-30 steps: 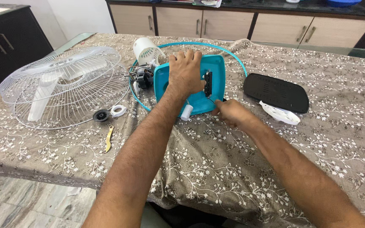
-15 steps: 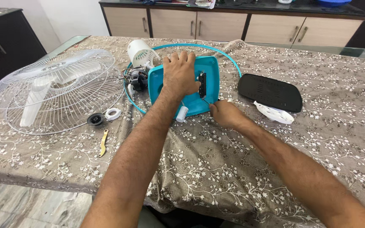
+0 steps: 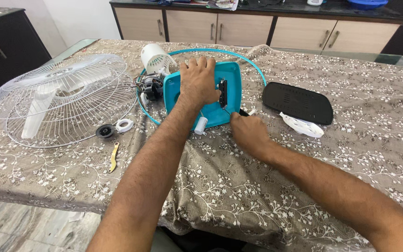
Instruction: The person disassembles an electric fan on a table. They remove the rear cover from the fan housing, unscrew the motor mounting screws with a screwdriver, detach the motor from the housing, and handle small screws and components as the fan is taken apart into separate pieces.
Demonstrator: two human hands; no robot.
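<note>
A teal fan housing [image 3: 229, 77] lies on the patterned tablecloth, with a black switch strip [image 3: 223, 93] on it. My left hand [image 3: 199, 81] lies spread on top of the housing and holds it down. My right hand [image 3: 248, 133] is closed around a screwdriver [image 3: 244, 112] just in front of the housing. Its thin shaft points at the housing's near edge, below the switch strip. A small white cylinder [image 3: 201, 125] on wires hangs off the housing's front edge. The bare motor [image 3: 152, 86] and a white vented cover [image 3: 157, 58] sit at the housing's left.
A white wire grille with fan blades [image 3: 61, 98] lies at the left. A teal ring [image 3: 253, 65] circles the housing. Black cap [image 3: 104, 131], white nut [image 3: 124, 124] and yellow strip [image 3: 113, 157] lie front left. A black plate [image 3: 297, 102] and white piece [image 3: 302, 126] are at the right.
My right hand has crept a little closer to the housing's near edge. My left hand stays pressed on the housing. The camera has shifted slightly.
</note>
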